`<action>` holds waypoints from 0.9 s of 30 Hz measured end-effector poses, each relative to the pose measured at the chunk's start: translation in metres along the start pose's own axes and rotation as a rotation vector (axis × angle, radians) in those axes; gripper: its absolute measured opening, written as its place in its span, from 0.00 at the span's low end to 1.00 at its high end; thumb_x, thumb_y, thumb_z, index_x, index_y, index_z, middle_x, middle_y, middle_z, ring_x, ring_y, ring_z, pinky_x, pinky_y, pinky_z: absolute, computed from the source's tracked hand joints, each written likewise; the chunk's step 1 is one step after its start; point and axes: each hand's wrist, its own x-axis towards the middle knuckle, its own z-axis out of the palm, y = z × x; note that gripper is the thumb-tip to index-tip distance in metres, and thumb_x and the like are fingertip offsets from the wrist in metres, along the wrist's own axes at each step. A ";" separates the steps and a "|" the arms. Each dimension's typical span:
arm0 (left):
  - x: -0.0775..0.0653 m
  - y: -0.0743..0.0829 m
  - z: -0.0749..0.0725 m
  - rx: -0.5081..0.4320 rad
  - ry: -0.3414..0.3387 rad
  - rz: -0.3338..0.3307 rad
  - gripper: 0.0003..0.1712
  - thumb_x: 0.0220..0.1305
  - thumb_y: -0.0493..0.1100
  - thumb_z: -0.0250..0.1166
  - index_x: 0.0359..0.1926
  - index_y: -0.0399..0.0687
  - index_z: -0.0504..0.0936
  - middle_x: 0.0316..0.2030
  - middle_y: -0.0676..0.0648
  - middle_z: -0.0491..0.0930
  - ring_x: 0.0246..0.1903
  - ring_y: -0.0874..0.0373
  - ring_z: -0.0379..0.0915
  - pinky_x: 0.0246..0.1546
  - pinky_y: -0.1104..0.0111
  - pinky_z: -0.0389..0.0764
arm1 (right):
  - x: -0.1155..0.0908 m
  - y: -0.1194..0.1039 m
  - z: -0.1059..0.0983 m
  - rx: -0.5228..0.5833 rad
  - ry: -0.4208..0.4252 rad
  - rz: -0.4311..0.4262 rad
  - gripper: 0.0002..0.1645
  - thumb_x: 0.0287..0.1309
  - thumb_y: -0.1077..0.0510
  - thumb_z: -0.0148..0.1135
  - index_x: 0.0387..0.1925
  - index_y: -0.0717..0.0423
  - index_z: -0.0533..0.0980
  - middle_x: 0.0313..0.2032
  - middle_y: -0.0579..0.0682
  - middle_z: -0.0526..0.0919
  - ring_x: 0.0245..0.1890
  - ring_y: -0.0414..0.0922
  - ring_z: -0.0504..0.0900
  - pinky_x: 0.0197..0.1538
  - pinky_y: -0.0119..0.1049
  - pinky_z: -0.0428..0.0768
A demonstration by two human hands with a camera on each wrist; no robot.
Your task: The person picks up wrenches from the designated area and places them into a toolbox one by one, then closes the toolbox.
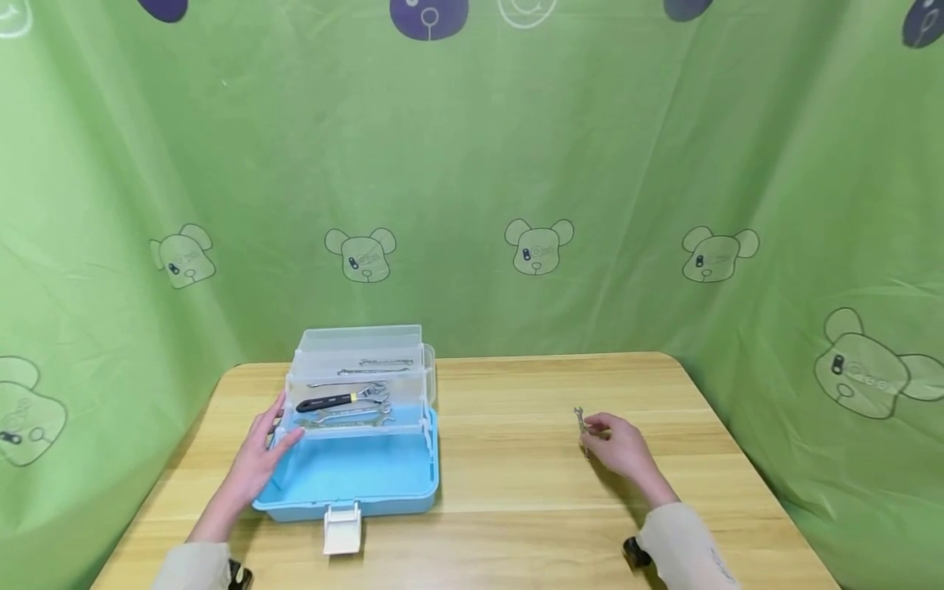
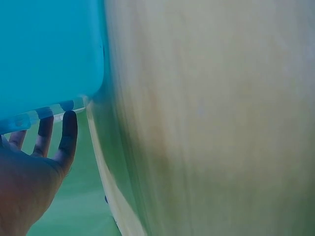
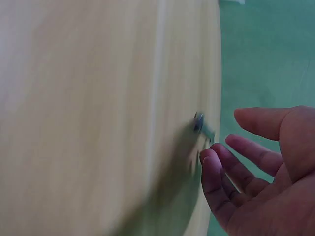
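Note:
My left hand [image 1: 256,457] holds the left side of an open blue toolbox [image 1: 398,498], its thumb by the front of the clear trays and its fingers along the outside. The left wrist view has these fingers [image 2: 70,135] touching the clear edge beside the blue wall [image 2: 49,49]. A small metal wrench [image 1: 579,419] is at the fingertips of my right hand [image 1: 623,449], which pinches it over the table's right half. In the right wrist view the wrench [image 3: 199,122] is blurred and partly hidden by the fingers.
Stepped clear trays [image 1: 361,336] rise at the back of the toolbox. They hold several wrenches [image 1: 374,372] and a black-handled adjustable wrench [image 1: 324,402]. A white latch [image 1: 342,531] hangs at the front. Green curtains [image 1: 472,164] surround the wooden table [image 1: 509,475].

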 end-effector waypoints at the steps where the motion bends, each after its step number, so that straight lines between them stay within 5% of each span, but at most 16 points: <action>1: 0.000 0.000 0.000 0.001 0.001 0.000 0.46 0.77 0.61 0.57 0.84 0.71 0.40 0.78 0.30 0.51 0.73 0.28 0.54 0.67 0.24 0.57 | -0.001 0.004 -0.002 -0.023 0.011 0.006 0.24 0.67 0.56 0.66 0.59 0.67 0.79 0.48 0.61 0.86 0.52 0.62 0.84 0.53 0.57 0.83; 9: -0.001 0.001 0.000 0.006 -0.004 -0.004 0.46 0.77 0.61 0.56 0.84 0.69 0.39 0.78 0.29 0.51 0.73 0.26 0.54 0.67 0.24 0.58 | -0.007 0.019 0.000 -0.071 0.018 0.042 0.24 0.64 0.54 0.70 0.54 0.67 0.80 0.36 0.50 0.84 0.37 0.46 0.80 0.45 0.46 0.81; 16: -0.001 0.003 0.001 0.009 -0.006 0.000 0.46 0.77 0.60 0.57 0.84 0.69 0.40 0.77 0.30 0.53 0.72 0.27 0.55 0.66 0.25 0.59 | -0.006 0.011 0.011 -0.082 0.004 0.046 0.20 0.61 0.54 0.72 0.49 0.62 0.80 0.31 0.48 0.81 0.31 0.44 0.76 0.37 0.39 0.74; 27: -0.001 0.003 0.000 0.001 -0.005 -0.013 0.45 0.77 0.61 0.57 0.83 0.72 0.40 0.78 0.30 0.52 0.73 0.28 0.55 0.67 0.25 0.57 | -0.003 0.005 0.013 -0.107 0.009 0.054 0.11 0.58 0.59 0.72 0.40 0.60 0.81 0.31 0.48 0.83 0.32 0.45 0.79 0.38 0.40 0.76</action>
